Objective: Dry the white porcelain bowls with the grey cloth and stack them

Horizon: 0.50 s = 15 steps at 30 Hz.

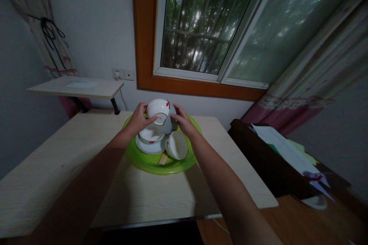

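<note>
My left hand (140, 118) grips a white bowl (157, 108) with a red flower pattern, tilted so that its base faces me. At the bowl's right side, my right hand (182, 119) is closed on a grey-blue cloth (170, 123) that lies against the bowl. Below them is a round green tray (161, 169). On it, a second white bowl (151, 134) sits on a white plate (149, 148). A third bowl (178, 146) rests tipped on its side, right of the plate. Light wooden chopsticks (163, 158) lie partly hidden near it.
The tray stands on a pale wooden table (155, 199). A small raised shelf (77, 86) is at the back left, under a wall socket (117, 74). Behind the table is a window (207, 23). Papers (284, 153) lie on dark furniture to the right.
</note>
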Each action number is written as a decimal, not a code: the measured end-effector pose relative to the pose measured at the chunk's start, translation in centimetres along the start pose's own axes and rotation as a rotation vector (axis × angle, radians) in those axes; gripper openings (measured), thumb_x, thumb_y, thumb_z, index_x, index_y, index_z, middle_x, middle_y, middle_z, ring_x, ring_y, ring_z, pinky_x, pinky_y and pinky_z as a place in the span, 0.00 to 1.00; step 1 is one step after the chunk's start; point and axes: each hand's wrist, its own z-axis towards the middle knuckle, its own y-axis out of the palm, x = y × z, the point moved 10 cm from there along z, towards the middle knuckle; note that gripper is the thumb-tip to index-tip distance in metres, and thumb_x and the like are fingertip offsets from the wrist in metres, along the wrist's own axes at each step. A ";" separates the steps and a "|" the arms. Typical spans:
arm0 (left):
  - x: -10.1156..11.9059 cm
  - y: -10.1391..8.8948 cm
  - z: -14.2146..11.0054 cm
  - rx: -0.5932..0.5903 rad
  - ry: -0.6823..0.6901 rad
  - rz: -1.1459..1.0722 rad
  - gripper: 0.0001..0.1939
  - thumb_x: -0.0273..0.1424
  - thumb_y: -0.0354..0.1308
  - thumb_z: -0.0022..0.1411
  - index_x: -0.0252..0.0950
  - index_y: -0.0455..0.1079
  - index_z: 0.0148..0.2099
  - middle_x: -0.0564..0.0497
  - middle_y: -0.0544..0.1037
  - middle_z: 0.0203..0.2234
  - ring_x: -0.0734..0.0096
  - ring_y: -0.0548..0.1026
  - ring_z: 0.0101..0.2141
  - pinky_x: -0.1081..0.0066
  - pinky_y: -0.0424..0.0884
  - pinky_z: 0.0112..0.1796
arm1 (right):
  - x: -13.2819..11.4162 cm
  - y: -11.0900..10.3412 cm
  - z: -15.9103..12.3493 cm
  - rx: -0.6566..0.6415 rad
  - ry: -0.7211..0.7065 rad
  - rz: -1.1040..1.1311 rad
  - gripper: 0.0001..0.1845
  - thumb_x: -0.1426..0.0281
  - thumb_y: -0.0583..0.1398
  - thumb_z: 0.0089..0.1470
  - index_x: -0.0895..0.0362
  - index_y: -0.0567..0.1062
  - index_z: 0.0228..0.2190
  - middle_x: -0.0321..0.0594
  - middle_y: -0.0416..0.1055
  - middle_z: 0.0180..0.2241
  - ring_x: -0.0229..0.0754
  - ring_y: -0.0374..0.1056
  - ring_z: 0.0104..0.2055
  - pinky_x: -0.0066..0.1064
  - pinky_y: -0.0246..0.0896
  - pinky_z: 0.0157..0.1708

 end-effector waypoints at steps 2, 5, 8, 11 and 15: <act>0.0 0.0 0.0 0.000 0.004 0.013 0.32 0.43 0.69 0.52 0.38 0.62 0.54 0.42 0.72 0.50 0.58 0.76 0.47 0.58 0.74 0.46 | -0.1 0.1 0.0 -0.006 0.001 -0.008 0.32 0.56 0.68 0.47 0.48 0.71 0.53 0.38 0.71 0.55 0.50 0.64 0.58 0.41 0.58 0.61; 0.5 0.0 -0.2 -0.006 0.032 0.041 0.33 0.43 0.69 0.52 0.38 0.61 0.55 0.42 0.72 0.50 0.58 0.76 0.47 0.59 0.74 0.45 | -0.1 -0.1 0.1 0.016 0.008 -0.059 0.33 0.55 0.69 0.46 0.49 0.71 0.53 0.40 0.72 0.54 0.50 0.66 0.56 0.42 0.60 0.59; 1.4 0.2 -0.3 -0.026 0.083 0.086 0.34 0.44 0.70 0.51 0.39 0.61 0.55 0.42 0.71 0.50 0.57 0.74 0.48 0.59 0.74 0.45 | 0.0 -0.1 0.2 0.028 0.005 -0.121 0.34 0.53 0.70 0.46 0.50 0.71 0.52 0.42 0.72 0.52 0.49 0.66 0.54 0.42 0.62 0.57; 2.3 0.2 -0.5 -0.031 0.131 0.136 0.33 0.45 0.70 0.51 0.39 0.61 0.53 0.43 0.70 0.48 0.57 0.74 0.48 0.58 0.73 0.47 | 0.0 -0.1 0.2 0.035 -0.015 -0.168 0.34 0.52 0.70 0.46 0.51 0.70 0.51 0.42 0.72 0.51 0.48 0.67 0.52 0.42 0.64 0.55; 2.6 0.1 -0.5 -0.010 0.145 0.146 0.33 0.45 0.70 0.50 0.39 0.61 0.52 0.43 0.70 0.47 0.57 0.73 0.48 0.58 0.73 0.47 | -0.5 -0.2 0.1 0.051 -0.042 -0.214 0.34 0.52 0.69 0.47 0.51 0.71 0.52 0.44 0.72 0.52 0.48 0.67 0.53 0.42 0.64 0.56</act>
